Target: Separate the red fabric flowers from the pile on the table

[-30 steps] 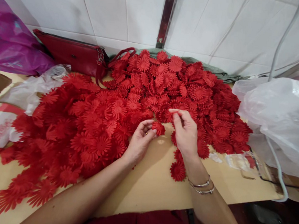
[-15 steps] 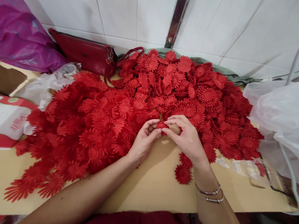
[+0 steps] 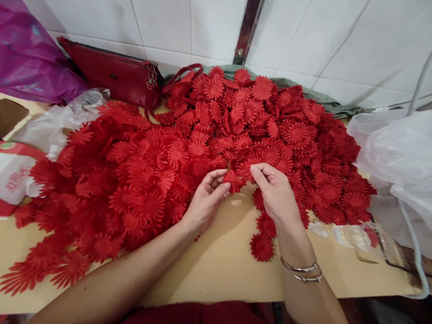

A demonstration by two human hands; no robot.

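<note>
Between thumb and fingers, my left hand (image 3: 206, 197) pinches a small red petal piece (image 3: 234, 181) at the front of a big heap of red flower-shaped pieces (image 3: 144, 161). My right hand (image 3: 275, 189) is just right of it, its thumb and forefinger pinched together on a red piece (image 3: 248, 168) at the heap's edge. Whether that piece is joined to the one in my left hand cannot be made out. A few loose red flowers (image 3: 262, 247) lie on the table below my right hand.
Behind the heap lie a red purse (image 3: 106, 73) and a tiled wall. A purple bag (image 3: 26, 52) and a white-and-red package (image 3: 0, 177) are at the left. White plastic bags (image 3: 418, 163) and a cable stand right, on the table (image 3: 215, 267).
My right hand has moved away from the piece in my left hand, and its fingers have closed into a pinch. The held piece now shows more spread petals. The view has shifted slightly.
</note>
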